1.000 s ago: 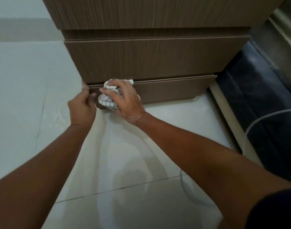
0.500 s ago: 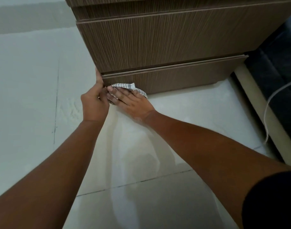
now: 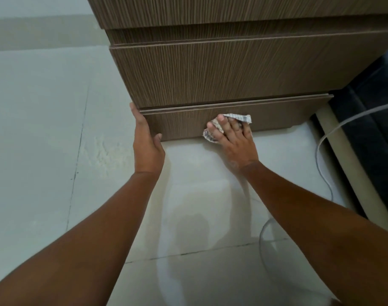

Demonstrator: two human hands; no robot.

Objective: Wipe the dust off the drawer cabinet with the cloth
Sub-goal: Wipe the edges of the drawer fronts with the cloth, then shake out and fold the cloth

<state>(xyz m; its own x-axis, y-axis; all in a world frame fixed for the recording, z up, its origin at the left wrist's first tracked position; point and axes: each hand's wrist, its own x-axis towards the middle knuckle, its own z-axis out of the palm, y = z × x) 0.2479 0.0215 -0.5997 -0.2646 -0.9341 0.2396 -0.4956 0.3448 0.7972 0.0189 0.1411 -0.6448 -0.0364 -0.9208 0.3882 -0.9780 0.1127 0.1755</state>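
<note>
A brown wood-grain drawer cabinet (image 3: 221, 71) stands on the floor ahead of me, its lowest drawer front (image 3: 277, 115) just above the tiles. My right hand (image 3: 232, 140) presses a crumpled checked cloth (image 3: 239, 117) flat against the middle of that lowest drawer front. My left hand (image 3: 146, 142) rests against the drawer's left edge, fingers straight along the side, thumb at the front corner, holding nothing.
Pale floor tiles (image 3: 45, 129) spread to the left and in front. A dark padded piece of furniture (image 3: 378, 120) sits close on the right of the cabinet. A white cable (image 3: 321, 151) runs across the floor at the right.
My right hand has slid the cloth to the right along the lowest drawer front, away from the left corner. My left hand stays at the drawer's left edge.
</note>
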